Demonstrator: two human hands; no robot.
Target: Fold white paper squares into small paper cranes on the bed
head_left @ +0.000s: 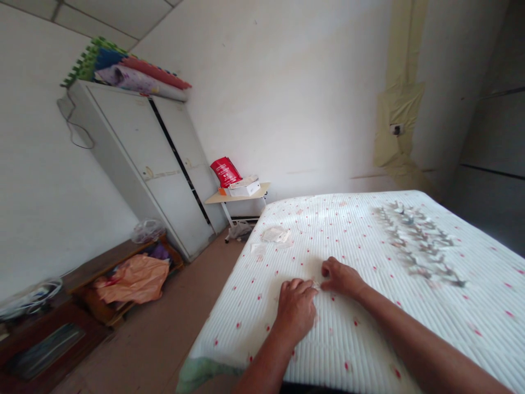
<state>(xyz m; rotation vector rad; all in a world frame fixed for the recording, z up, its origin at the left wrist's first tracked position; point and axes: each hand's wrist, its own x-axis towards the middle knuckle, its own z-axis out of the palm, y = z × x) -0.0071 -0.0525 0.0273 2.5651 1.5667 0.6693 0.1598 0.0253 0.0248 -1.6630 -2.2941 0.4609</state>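
My left hand rests low on the white quilted bed cover, its fingers curled and pressed together. Facing it, my right hand has its thumb and fingers bent inward. Between the fingertips of both hands shows a small pale, thin piece, mostly hidden, and its kind is unclear. To the right lie several rows of small grey folded shapes, blurred, with pointed parts sticking up. Beyond my left hand are a clear plastic packet with pale contents and a smaller one.
A small table by the wall carries a red bag and a white box. A grey cabinet stands left, foam mats on top. An orange cloth or bag lies on low wooden furniture. Brown floor runs alongside the bed.
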